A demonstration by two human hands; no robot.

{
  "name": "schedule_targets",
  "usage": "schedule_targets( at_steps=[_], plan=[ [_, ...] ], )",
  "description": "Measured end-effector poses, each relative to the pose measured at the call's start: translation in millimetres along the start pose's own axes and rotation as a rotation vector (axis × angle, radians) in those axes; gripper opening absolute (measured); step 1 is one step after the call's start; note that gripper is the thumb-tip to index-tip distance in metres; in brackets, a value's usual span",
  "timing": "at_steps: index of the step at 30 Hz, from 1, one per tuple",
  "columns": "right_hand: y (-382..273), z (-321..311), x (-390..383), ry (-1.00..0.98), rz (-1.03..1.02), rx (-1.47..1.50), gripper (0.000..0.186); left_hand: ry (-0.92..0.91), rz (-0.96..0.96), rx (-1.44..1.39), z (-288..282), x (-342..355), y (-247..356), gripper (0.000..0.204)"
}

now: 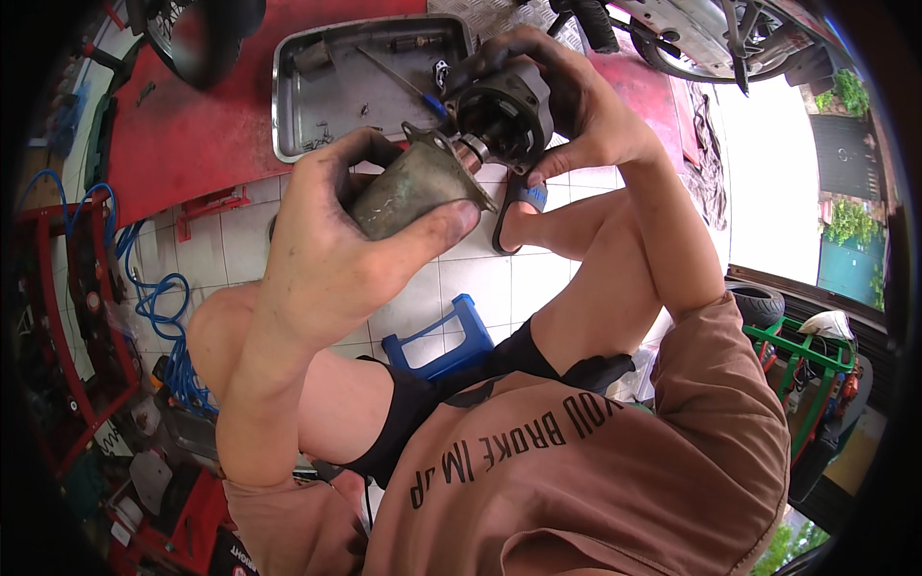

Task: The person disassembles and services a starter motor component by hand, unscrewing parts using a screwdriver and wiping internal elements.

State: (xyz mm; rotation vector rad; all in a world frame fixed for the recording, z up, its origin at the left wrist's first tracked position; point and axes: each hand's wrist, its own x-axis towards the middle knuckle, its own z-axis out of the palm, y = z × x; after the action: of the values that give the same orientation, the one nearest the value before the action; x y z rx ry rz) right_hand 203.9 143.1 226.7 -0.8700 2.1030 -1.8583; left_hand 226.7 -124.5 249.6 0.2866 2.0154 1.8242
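My left hand [322,240] wraps round a dull grey-green metal cylinder housing [403,192] with a flange at its upper right end. A dark round metal housing [528,91], open on the side facing the cylinder, is gripped by my right hand [586,120] from above and behind. Between the two parts shows a short shiny shaft section [473,152] with a copper-coloured band. The parts are close and lined up at a tilt; how far the shaft reaches into either is hidden. Dark grime marks the fingers of both hands.
Beyond my hands, a metal tray [279,106] on a red platform [206,125] holds a screwdriver [423,94] with a blue handle and small hardware. A blue stool [466,331] stands between my legs. Blue hose [173,317] coils at left, near a red rack [48,317]. Motorcycle parts border the far side.
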Motion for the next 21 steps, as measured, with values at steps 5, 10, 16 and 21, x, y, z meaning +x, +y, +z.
schedule_targets(
  at_steps=[5,10,16,21],
  plan=[
    [-1.2,0.9,1.8,-0.039,-0.021,0.003,0.093,-0.069,-0.053,0.048,-0.9,5.9,4.4,0.053],
    [-1.4,1.6,2.7,-0.023,0.048,-0.041,0.09,-0.083,-0.036,0.047,0.1,6.2,7.0,0.043],
    [0.2,7.5,3.0,-0.023,0.108,-0.004,0.091,-0.105,0.016,0.082,1.5,4.2,1.7,0.04],
    [3.2,9.0,2.5,0.009,0.054,-0.019,0.092,-0.117,0.026,0.109,1.7,5.3,5.6,0.038]
  ],
)
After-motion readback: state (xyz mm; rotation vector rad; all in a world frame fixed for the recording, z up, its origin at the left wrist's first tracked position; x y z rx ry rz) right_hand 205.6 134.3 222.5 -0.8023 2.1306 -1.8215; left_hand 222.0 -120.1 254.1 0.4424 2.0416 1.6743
